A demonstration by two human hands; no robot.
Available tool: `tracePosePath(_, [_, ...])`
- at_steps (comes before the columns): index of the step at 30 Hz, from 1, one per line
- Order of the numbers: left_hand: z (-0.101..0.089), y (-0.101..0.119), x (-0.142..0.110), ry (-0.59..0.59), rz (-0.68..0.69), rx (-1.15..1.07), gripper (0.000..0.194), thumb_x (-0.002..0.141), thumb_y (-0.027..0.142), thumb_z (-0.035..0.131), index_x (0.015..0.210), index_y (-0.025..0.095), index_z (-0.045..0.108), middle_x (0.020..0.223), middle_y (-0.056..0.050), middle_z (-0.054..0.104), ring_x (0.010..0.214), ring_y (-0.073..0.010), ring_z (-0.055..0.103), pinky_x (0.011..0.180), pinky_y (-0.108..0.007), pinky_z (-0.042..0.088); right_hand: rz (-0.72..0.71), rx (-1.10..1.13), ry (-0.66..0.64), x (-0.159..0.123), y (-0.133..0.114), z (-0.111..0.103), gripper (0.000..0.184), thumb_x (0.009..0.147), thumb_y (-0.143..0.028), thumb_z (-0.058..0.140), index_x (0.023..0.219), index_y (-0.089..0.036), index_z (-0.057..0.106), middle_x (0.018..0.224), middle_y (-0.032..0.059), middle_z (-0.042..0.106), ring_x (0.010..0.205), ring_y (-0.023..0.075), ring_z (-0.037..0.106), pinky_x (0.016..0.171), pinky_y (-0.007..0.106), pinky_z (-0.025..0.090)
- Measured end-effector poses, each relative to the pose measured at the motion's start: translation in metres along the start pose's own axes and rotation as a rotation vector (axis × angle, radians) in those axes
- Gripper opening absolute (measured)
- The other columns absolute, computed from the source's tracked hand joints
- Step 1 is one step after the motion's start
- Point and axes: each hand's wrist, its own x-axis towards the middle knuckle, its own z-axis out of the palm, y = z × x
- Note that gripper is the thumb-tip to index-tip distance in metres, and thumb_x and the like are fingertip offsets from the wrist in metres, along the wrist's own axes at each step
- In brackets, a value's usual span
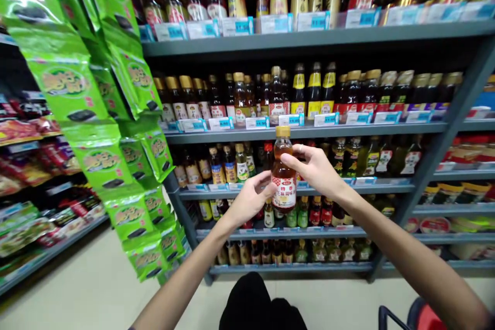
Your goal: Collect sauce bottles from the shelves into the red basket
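A tall grey metal shelving unit (309,38) fills most of the view, its five visible levels lined with bottles. Pale smooth floor (93,278) spreads below and to the left. Long hanging strips of shiny green packets (102,162) drop down just beside the unit's left end. Beyond them, at the left edge, stands a lower-lit grey rack (58,250) of bagged goods in red, purple and green; on the far right, more grey shelves (456,210) carry tubs and packs, too blurred to read.

Two bare forearms reach in from the bottom corners, with black-clothed legs (247,304) between them. A red object with a black rim (427,317) is cut off at the lower right.

The right grip (319,170) is closed around the upper part of a clear waisted bottle of amber liquid (284,180), thumb across the front, fingers behind. The left grip (251,198) grasps the same bottle lower down, by its left side. The bottle is upright in front of the middle and lower shelves, its red-and-white printed label (285,196) facing the camera, topped by a golden ridged cap (283,131). White-and-blue price tags (192,125) run along the shelf edges. A thin ring (300,148) circles a right finger.
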Motion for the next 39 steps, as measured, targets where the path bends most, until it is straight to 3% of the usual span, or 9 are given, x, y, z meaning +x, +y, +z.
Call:
tracePosePath(6, [-0.014, 0.023, 0.022, -0.042, -0.01, -0.024, 0.055, 0.085, 0.046, 0.075, 0.126, 0.011, 0.065, 0.127, -0.016, 0.07, 0.115, -0.0306, 0.067, 0.105, -0.044, 0.05, -0.011, -0.082, 0.028, 0.023, -0.003, 0.0, 0.037, 0.09, -0.051, 0.067, 0.098, -0.015, 0.073, 0.095, 0.0041, 0.075, 0.086, 0.0185, 0.069, 0.079, 0.031, 0.057])
tracePosePath(10, [-0.022, 0.029, 0.025, -0.077, 0.007, -0.004, 0.053, 0.089, 0.044, 0.071, 0.132, 0.014, 0.064, 0.129, -0.013, 0.07, 0.119, -0.0312, 0.065, 0.105, -0.044, 0.05, 0.005, -0.057, 0.001, 0.031, 0.002, -0.002, 0.038, 0.09, -0.049, 0.068, 0.111, -0.017, 0.071, 0.103, 0.0052, 0.075, 0.094, 0.0202, 0.07, 0.085, 0.035, 0.059])
tracePosePath(13, [-0.026, 0.028, 0.029, -0.12, -0.009, 0.031, 0.051, 0.09, 0.044, 0.07, 0.133, 0.016, 0.065, 0.129, -0.011, 0.07, 0.117, -0.0304, 0.066, 0.103, -0.042, 0.052, 0.007, -0.032, 0.004, 0.035, 0.003, -0.01, 0.045, 0.087, -0.046, 0.072, 0.123, -0.019, 0.066, 0.109, 0.007, 0.074, 0.098, 0.0214, 0.071, 0.087, 0.037, 0.061])
tracePosePath(22, [-0.029, 0.008, 0.04, -0.185, -0.12, 0.014, 0.053, 0.085, 0.046, 0.075, 0.126, 0.013, 0.066, 0.121, -0.013, 0.073, 0.107, -0.028, 0.069, 0.098, -0.041, 0.054, 0.074, -0.098, -0.028, 0.033, 0.007, -0.014, 0.037, 0.09, -0.046, 0.068, 0.114, -0.018, 0.067, 0.102, 0.0056, 0.075, 0.093, 0.021, 0.072, 0.083, 0.036, 0.062])
tracePosePath(29, [-0.036, 0.017, 0.036, -0.121, -0.068, 0.043, 0.048, 0.087, 0.045, 0.074, 0.125, 0.017, 0.067, 0.119, -0.01, 0.074, 0.107, -0.0254, 0.07, 0.096, -0.036, 0.054, 0.067, -0.074, -0.014, 0.038, 0.0, -0.008, 0.039, 0.091, -0.047, 0.068, 0.121, -0.021, 0.066, 0.115, 0.0072, 0.073, 0.102, 0.0242, 0.071, 0.092, 0.039, 0.06])
tracePosePath(39, [-0.06, 0.048, 0.029, 0.062, 0.039, 0.081, 0.043, 0.091, 0.041, 0.069, 0.128, 0.018, 0.065, 0.124, -0.011, 0.072, 0.111, -0.0246, 0.069, 0.1, -0.038, 0.054, -0.131, -0.204, 0.043, 0.089, -0.034, 0.002, 0.035, 0.09, -0.054, 0.067, 0.105, -0.024, 0.071, 0.106, 0.005, 0.075, 0.096, 0.0245, 0.071, 0.084, 0.037, 0.06])
